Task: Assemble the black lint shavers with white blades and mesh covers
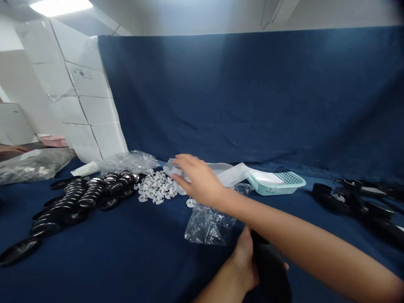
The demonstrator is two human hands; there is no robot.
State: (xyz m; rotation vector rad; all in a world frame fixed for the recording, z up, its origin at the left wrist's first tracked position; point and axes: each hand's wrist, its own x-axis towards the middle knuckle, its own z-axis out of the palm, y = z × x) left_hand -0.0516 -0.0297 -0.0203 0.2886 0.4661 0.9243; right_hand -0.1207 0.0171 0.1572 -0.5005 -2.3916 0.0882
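Black object (271, 273) in left hand (243, 261), one teal basket (276, 184).

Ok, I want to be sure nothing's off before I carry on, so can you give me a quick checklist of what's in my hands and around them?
1. Left hand holding the black piece: ok, firmly in hand.
2. Right hand on the clear plastic sheet: cannot tell, it touches the sheet but a firm hold doesn't show.
3. White plastic parts: ok, heaped beside the black ovals.
4. Clear bag: cannot tell what's inside; it lies under the right arm.
5. Teal basket: ok, upright, with something white in it.
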